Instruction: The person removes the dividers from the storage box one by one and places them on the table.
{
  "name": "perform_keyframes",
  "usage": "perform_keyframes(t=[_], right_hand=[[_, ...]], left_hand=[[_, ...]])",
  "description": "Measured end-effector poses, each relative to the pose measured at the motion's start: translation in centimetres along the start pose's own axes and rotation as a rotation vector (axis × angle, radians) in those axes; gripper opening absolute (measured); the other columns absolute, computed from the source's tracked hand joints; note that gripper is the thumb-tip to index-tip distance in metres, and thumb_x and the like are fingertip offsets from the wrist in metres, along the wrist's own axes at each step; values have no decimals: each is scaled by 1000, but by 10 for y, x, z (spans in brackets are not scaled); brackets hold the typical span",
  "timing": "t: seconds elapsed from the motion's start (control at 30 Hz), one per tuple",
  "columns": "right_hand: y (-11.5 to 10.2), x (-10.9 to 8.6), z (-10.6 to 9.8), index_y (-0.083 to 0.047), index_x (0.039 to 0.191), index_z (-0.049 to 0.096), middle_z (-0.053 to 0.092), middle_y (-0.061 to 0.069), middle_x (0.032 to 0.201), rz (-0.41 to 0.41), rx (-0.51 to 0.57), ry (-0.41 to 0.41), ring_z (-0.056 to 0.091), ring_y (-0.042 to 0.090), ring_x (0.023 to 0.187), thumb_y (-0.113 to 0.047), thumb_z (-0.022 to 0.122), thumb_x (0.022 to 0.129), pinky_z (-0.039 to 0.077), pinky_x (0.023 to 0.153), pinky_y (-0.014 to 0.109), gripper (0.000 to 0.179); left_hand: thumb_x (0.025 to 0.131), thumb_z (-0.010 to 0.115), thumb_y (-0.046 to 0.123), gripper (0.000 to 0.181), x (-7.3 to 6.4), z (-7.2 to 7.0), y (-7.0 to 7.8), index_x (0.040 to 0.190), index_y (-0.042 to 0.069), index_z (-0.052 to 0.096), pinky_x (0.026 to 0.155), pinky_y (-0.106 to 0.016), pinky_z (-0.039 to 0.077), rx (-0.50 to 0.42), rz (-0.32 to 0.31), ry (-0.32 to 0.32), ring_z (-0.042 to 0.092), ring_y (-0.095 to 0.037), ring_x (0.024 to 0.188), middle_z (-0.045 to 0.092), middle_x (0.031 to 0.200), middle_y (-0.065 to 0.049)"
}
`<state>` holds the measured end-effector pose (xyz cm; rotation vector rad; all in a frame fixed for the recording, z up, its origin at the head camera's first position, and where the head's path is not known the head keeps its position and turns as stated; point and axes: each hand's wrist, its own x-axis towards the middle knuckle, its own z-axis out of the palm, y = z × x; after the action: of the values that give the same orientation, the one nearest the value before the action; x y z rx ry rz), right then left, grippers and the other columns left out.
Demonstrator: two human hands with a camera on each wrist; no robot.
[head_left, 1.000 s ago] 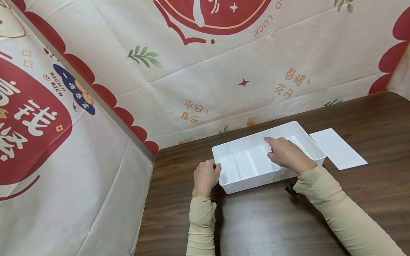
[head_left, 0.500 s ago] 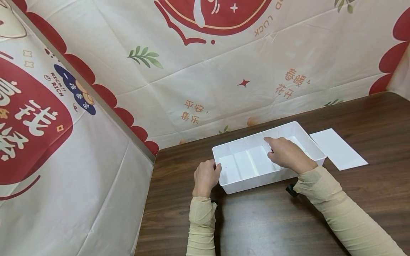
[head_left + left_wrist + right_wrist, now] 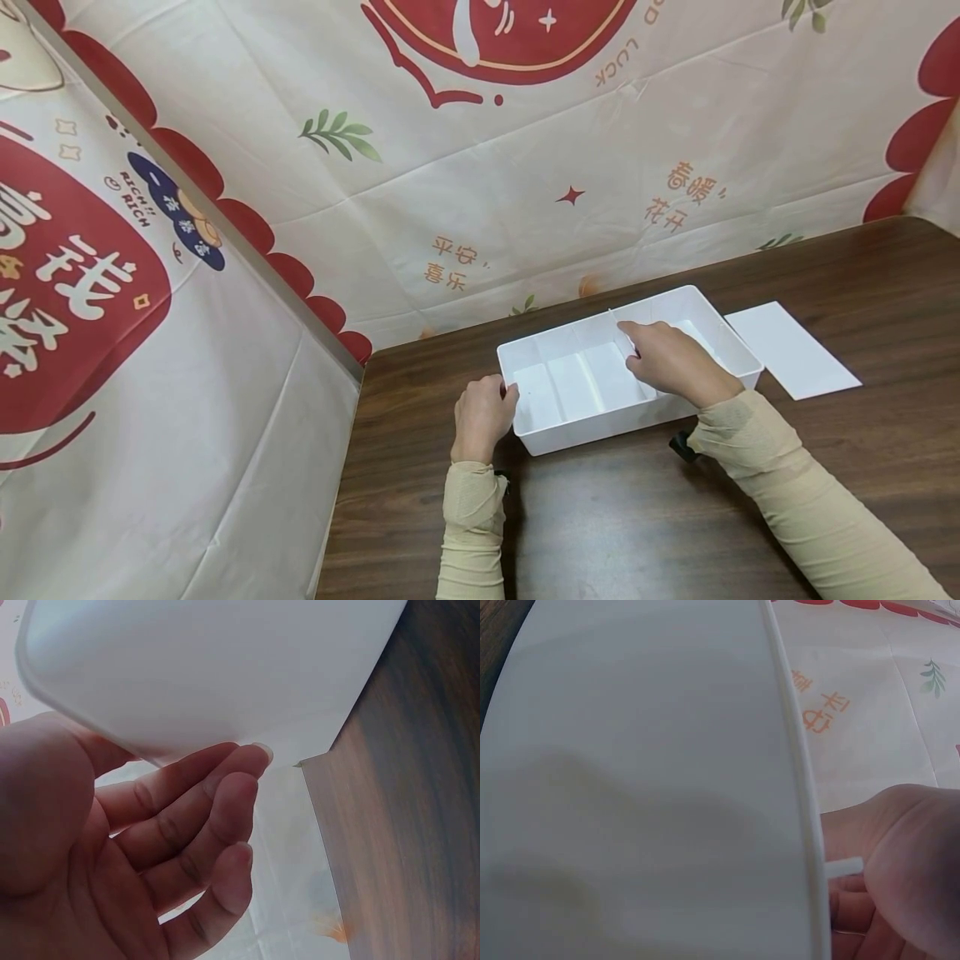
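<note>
A white rectangular plastic box (image 3: 577, 427) lies open side up on the table, with thin upright partitions crossing its inside. My left hand (image 3: 480, 414) grips its left end, thumb over the rim. In the left wrist view, the curled fingers (image 3: 217, 814) lie along the box's outer wall. Reaching over the front wall, my right hand (image 3: 671, 358) pinches a white divider (image 3: 612, 314) standing crosswise inside the box. The divider's end (image 3: 844, 867) pokes up past the rim in the right wrist view. Most of this divider is hidden behind the hand and box wall.
On the dark wood table (image 3: 600, 533), a flat white panel (image 3: 793, 350) lies right of the box. A printed cloth (image 3: 480, 183) hangs behind the table, and another printed sheet (image 3: 247, 433) covers the left side.
The divider's far corner shows slightly more at the back rim than a second ago. Both hands and the box stay in the same place.
</note>
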<state>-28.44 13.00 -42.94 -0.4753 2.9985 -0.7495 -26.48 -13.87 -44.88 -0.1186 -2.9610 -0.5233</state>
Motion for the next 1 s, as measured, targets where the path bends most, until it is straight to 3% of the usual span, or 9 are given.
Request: perform_keyframes(t=[0.4,1.0], right_hand=[[1,-1,-1,13,136,47,68,18,87,-20,-2,27,56,22,69,-2,57,86,47,61,38,53],[1,-3,-2,13,136,48,68,18,86,-31,-2,44,55,22,68,-1,57,86,46,61,38,52]], left_hand=[[95,62,25,38,0,0,-1,61,13,53,44,-28,30,6,3,2,40,-13,47,46,53,3],[96,61,26,36,0,0,-1,64,12,56,45,-27,31,-4,-4,-12,42,-13,48,49,55,1]])
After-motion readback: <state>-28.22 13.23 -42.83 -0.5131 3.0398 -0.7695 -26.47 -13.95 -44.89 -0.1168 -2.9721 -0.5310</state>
